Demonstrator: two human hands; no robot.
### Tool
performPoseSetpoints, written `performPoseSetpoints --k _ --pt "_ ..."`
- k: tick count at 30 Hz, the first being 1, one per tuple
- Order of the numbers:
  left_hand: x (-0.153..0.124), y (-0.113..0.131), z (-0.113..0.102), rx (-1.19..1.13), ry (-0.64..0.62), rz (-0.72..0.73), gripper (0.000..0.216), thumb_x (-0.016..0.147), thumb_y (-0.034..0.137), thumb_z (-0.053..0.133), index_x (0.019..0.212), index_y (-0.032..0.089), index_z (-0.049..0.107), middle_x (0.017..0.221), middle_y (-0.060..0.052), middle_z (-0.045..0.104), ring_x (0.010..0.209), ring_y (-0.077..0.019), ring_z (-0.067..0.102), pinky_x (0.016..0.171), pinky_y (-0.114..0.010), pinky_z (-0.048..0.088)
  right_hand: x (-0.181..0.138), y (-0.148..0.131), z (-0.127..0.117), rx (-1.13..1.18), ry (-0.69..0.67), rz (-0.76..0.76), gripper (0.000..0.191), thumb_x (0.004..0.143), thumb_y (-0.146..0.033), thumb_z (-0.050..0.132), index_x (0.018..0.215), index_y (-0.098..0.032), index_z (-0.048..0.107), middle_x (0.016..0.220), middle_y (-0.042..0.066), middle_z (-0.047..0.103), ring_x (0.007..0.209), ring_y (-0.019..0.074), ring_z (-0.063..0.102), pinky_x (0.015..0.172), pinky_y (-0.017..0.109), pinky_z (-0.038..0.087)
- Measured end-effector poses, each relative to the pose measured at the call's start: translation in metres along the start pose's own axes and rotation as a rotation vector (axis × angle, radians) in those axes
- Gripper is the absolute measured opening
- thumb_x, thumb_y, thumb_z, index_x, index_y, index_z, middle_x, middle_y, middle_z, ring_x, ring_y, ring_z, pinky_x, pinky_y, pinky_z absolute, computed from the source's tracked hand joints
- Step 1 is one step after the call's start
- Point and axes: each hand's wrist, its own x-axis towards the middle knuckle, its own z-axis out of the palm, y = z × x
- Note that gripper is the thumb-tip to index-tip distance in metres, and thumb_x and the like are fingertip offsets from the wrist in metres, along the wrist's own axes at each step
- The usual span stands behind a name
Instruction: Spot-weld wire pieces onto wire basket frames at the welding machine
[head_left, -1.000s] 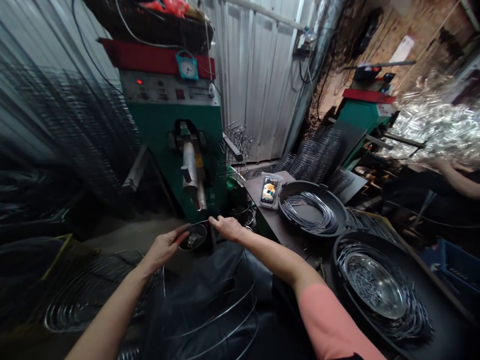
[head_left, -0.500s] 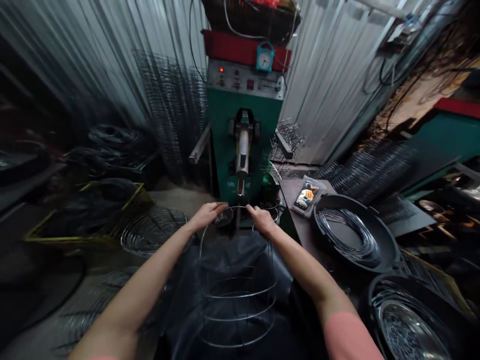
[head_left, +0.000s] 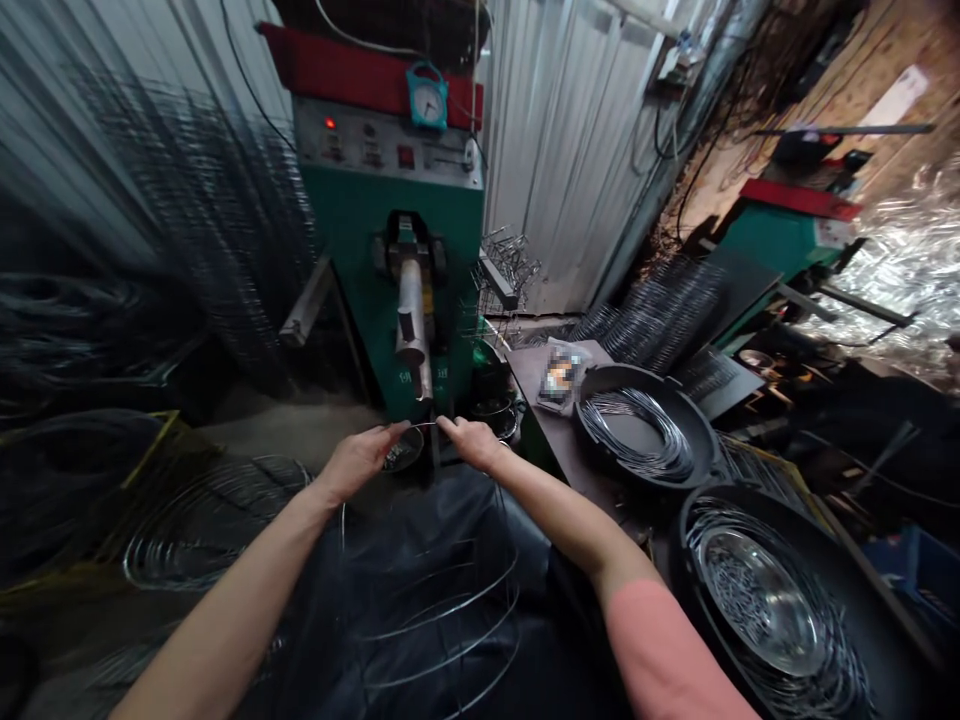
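A wire frame (head_left: 442, 610) of several stacked rings stands over the dark cloth on my lap. My left hand (head_left: 358, 460) and my right hand (head_left: 472, 440) each pinch its top wire, a hand's width apart. The stretch of wire between them lies just under the metal electrode (head_left: 412, 325) of the green welding machine (head_left: 390, 210). A small dish (head_left: 401, 455) sits below the wire, partly hidden behind my left hand.
Finished wire rings (head_left: 187, 530) lie on the floor at left. A dark tray of wire loops (head_left: 637, 430) and a phone (head_left: 561, 372) rest on the bench at right, with a nearer tray holding a steel bowl (head_left: 757, 600). A second green machine (head_left: 780, 230) stands far right.
The view has swung right again. Both hands keep their grip on the top wire and have drawn a little closer together under the electrode.
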Motion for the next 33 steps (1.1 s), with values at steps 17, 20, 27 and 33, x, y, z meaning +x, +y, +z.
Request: performPoseSetpoints --k 17,20,27,33 --pt "-0.001 0.008 -0.005 0.367 -0.046 -0.02 0.04 0.085 0.021 0.032 0.116 0.024 0.057 0.092 -0.007 0.067 0.075 -0.0197 0.063 0.062 -0.025 0.044 0.003 -0.002 0.001 -0.004 0.012 -0.018 0.044 0.089 -0.016 0.031 0.132 -0.025 0.03 0.096 0.01 0.06 0.082 0.0226 0.064 0.065 0.031 0.051" --pt "0.006 0.006 -0.011 0.349 -0.046 -0.008 0.041 0.084 0.018 0.033 0.118 0.024 0.055 0.094 -0.006 0.066 0.076 -0.0189 0.062 0.064 -0.026 0.044 0.007 0.0 -0.006 0.006 0.015 -0.008 0.043 0.09 -0.017 0.031 0.132 -0.026 0.03 0.097 0.01 0.059 0.083 0.0226 0.064 0.066 0.031 0.051" --pt "0.026 0.001 -0.016 0.269 -0.024 -0.016 0.041 0.082 0.017 0.039 0.119 0.026 0.053 0.094 -0.006 0.065 0.082 -0.017 0.062 0.071 -0.024 0.044 0.021 0.007 -0.022 0.009 -0.01 0.04 0.046 0.089 -0.016 0.03 0.133 -0.029 0.03 0.101 0.01 0.059 0.088 0.0213 0.062 0.071 0.028 0.048" --pt "0.038 -0.011 -0.007 0.19 0.002 -0.028 0.036 0.085 0.019 0.04 0.116 0.025 0.056 0.087 -0.005 0.066 0.078 -0.0164 0.061 0.07 -0.025 0.044 0.035 0.014 -0.016 -0.008 -0.007 0.024 0.049 0.088 -0.012 0.03 0.134 -0.026 0.031 0.102 0.012 0.059 0.088 0.0227 0.062 0.071 0.03 0.047"
